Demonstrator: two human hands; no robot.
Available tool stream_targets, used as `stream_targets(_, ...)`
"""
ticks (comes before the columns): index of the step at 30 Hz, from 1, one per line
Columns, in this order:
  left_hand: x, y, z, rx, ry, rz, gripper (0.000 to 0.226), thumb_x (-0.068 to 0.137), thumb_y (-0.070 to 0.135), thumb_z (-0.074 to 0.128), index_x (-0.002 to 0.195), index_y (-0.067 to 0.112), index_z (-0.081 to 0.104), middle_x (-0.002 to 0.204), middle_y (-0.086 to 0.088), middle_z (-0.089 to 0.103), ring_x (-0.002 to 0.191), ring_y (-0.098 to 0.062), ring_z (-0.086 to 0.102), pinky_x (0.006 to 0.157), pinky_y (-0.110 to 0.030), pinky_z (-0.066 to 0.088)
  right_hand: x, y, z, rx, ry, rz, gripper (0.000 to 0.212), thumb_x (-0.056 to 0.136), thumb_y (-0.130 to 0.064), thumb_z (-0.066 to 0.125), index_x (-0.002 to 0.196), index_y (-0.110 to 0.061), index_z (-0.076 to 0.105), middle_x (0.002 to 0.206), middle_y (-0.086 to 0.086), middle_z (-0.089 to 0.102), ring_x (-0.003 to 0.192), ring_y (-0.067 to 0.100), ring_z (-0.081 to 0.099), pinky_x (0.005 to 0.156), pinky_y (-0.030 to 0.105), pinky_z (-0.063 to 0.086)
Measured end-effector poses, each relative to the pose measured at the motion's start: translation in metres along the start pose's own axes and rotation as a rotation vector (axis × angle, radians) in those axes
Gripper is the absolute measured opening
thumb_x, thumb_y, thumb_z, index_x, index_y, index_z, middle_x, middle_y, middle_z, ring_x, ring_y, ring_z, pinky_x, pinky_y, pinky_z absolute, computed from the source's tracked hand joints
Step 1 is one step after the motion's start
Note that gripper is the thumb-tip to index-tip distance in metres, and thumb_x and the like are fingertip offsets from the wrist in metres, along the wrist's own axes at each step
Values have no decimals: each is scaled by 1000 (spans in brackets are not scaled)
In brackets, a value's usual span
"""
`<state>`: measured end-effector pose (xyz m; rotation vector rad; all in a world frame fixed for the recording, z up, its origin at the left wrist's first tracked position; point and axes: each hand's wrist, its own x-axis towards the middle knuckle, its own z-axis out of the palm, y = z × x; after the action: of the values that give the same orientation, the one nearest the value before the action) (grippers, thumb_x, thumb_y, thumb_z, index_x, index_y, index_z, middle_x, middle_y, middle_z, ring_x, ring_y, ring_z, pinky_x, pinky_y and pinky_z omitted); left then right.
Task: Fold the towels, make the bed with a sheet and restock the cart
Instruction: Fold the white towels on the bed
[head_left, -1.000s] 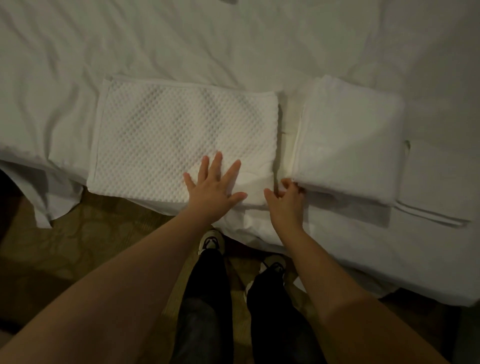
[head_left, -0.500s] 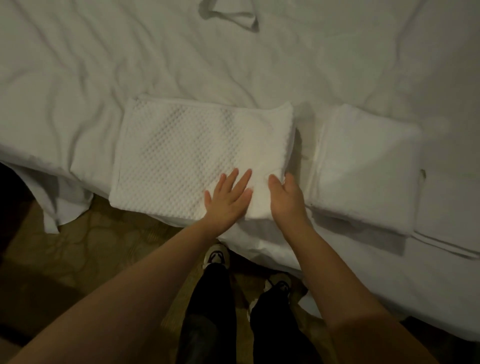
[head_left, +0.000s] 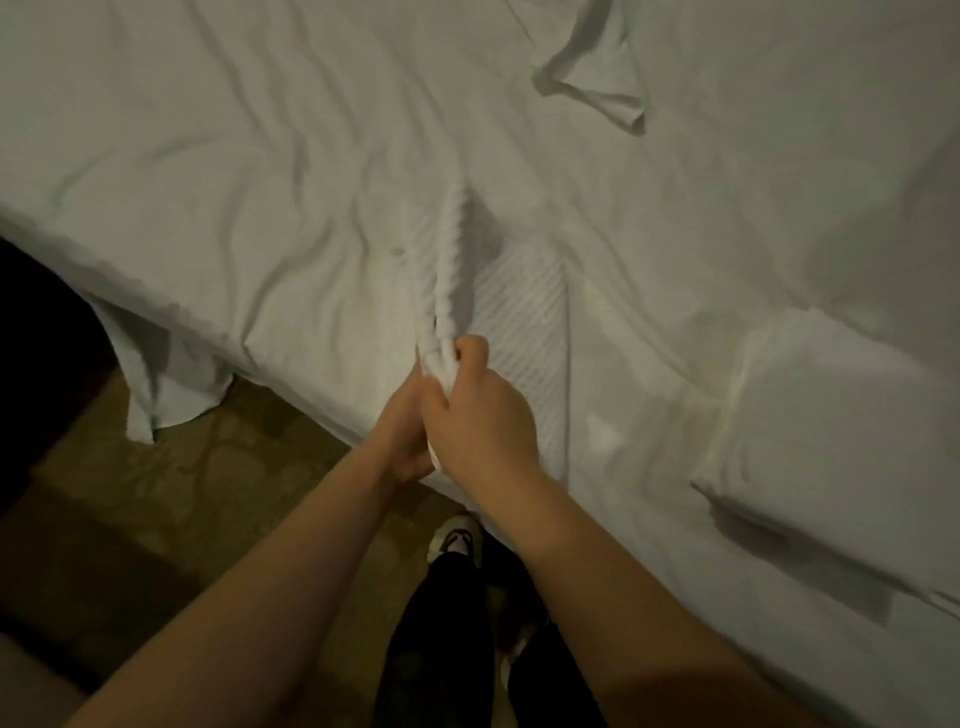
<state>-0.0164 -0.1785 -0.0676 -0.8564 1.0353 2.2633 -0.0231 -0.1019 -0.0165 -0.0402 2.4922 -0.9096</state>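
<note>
left hand (head_left: 402, 441) hiding mostly behind the right hand (head_left: 480, 415), waffle towel (head_left: 447, 270) showing edge-on, its near end vanishing inside the grip, folded towel (head_left: 831, 426) running off the right edge, shoe (head_left: 457, 538) peeking half out from a dark trouser leg (head_left: 431, 649)

No text, label, brand, number or sign is legible in this view. The only candidate is a dark marking on the toe of the shoe (head_left: 457, 540), on the floor just below the edge of the bed (head_left: 260, 156). It is too dim and blurred to read.
</note>
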Motion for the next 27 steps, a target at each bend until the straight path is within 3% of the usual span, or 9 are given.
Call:
stream_targets(2, 4, 15, -25, -28, 44, -35, 55, 98, 55, 19, 106, 15, 56, 81, -1, 70, 76, -11, 67, 65, -24, 53, 12, -2, 25, -51, -49, 39, 30, 100, -29, 37, 127, -16, 33, 99, 6, 62, 75, 18, 51, 66, 31, 39)
stream_targets(5, 9, 24, -46, 77, 108, -64, 57, 93, 59, 33, 114, 14, 60, 110, -6, 68, 105, -20, 63, 86, -32, 49, 19, 5, 53, -107, -109, 89, 34, 98, -26, 38, 130, -16, 31, 111, 9, 60, 89, 27, 59, 76, 40, 47)
stream_targets(9, 21, 16, -46, 273, 257, 56, 35, 93, 26, 57, 124, 10, 56, 107, -7, 68, 96, -18, 66, 78, -26, 54, 21, 20, 59, -47, -215, -30, 45, 99, -28, 40, 139, -12, 31, 103, 4, 62, 82, 16, 59, 69, 28, 45)
stream_targets(12, 24, 11, -53, 352, 333, 120, 33, 94, 20, 54, 126, 12, 54, 112, -9, 66, 97, -19, 65, 81, -31, 54, 24, 42, 44, -155, -111, -170, 39, 99, -38, 37, 133, -21, 46, 118, 3, 59, 107, 20, 56, 90, 34, 44)
stream_targets(15, 31, 12, -59, 667, 427, 203, 28, 94, 27, 54, 118, 13, 53, 113, -4, 61, 103, -23, 60, 85, -34, 50, 31, 67, 24, -289, 198, -20, 50, 99, -38, 36, 147, -24, 32, 152, 4, 32, 139, 24, 27, 112, 42, 18)
stream_targets(17, 38, 12, -62, 924, 581, 256, 32, 90, 31, 60, 113, 12, 50, 113, -8, 52, 104, -29, 56, 83, -36, 48, 35, 84, 22, -320, 180, 96, 56, 100, -42, 34, 151, -32, 15, 160, -2, 9, 145, 22, 8, 117, 44, 7)
stream_targets(19, 40, 5, -63, 1052, 698, 204, 56, 87, 38, 63, 131, 14, 39, 129, -14, 40, 112, -31, 49, 95, -42, 44, 39, 97, 29, -307, 131, 121, 59, 99, -48, 32, 151, -39, 5, 160, -4, -4, 145, 27, 6, 117, 47, 9)
stream_targets(22, 39, -20, -54, 1168, 796, 234, 58, 94, 42, 50, 140, 14, 29, 130, -19, 39, 114, -38, 45, 94, -45, 40, 44, 103, 34, -193, 129, 110, 67, 95, -52, 40, 150, -39, 4, 160, -3, -5, 141, 28, 19, 114, 45, 23)
stream_targets(27, 34, -21, -43, 1023, 756, 143, 57, 99, 43, 36, 142, 9, 23, 133, -23, 47, 118, -37, 48, 96, -41, 37, 39, 116, 3, 491, 50, 269, 96, 78, -44, 73, 151, -28, 13, 152, 1, 28, 135, 18, 32, 112, 34, 27)
